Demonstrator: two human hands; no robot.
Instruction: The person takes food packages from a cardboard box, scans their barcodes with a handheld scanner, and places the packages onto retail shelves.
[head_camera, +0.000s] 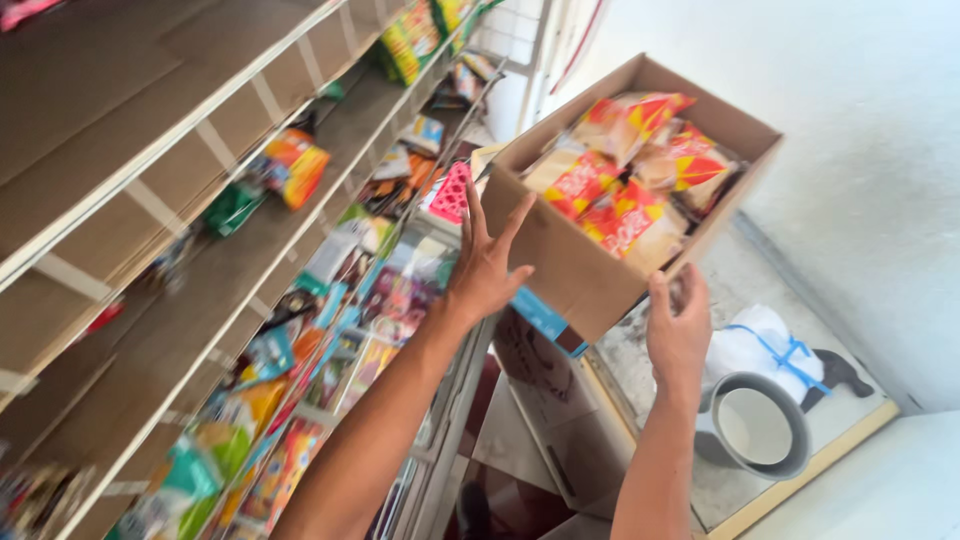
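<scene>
— Up by the shelf's (215, 290) edge, what have you got?
— My left hand (487, 262), fingers spread flat against the cardboard box (570, 265) side; my right hand (678, 335) grips its lower corner. Snack packets (630, 190) fill it.

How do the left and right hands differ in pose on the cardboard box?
The left hand lies flat, fingers spread, on the cardboard box's side; the right hand curls at its lower corner. The left sits higher, the right lower. Both are bare and touch the box.
</scene>
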